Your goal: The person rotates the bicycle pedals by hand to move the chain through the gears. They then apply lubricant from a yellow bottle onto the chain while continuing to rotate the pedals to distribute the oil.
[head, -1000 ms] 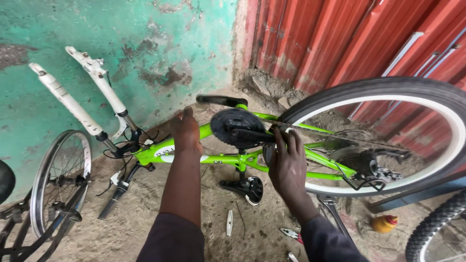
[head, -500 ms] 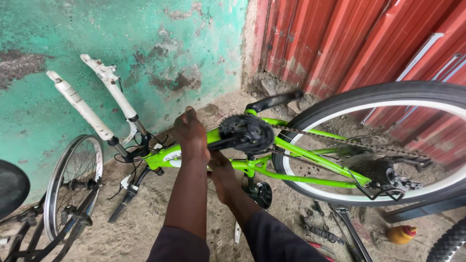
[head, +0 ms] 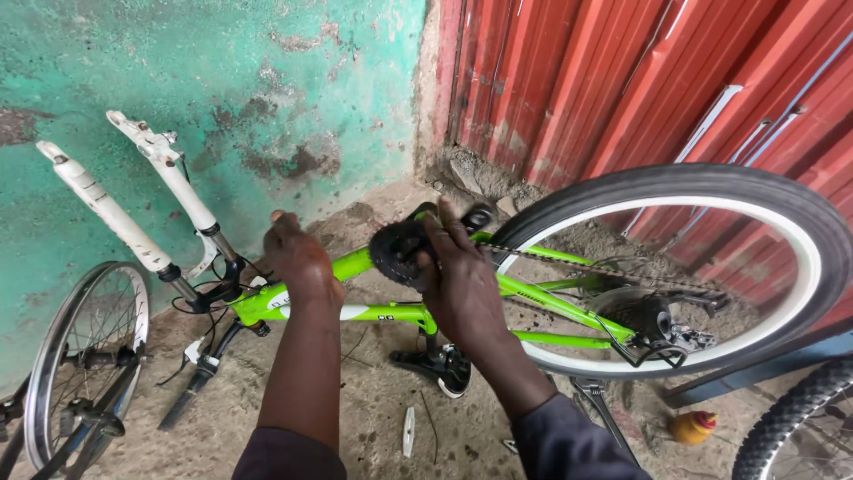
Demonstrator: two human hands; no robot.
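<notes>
Outdoors or half-open, by the flat daylight, without hard shadows. At left, a plastered wall (head: 267, 98) painted green, worn and blotched with grey-brown patches (paint flaked off in several spots). At right, a wall of red corrugated metal sheeting (head: 622, 80), ribs running slantwise, with a pale bar across it. In the corner between the two, a heap of rubble and loose dirt (head: 480, 178). Underfoot, a bare earthen or rough concrete floor (head: 373, 409), grey-brown and dusty. Against the green wall, a loose spoked wheel (head: 84, 356). On the ground at lower right, a small orange bottle (head: 693, 427); beside it, a knobby black tyre (head: 800, 418) cut off by the edge.
</notes>
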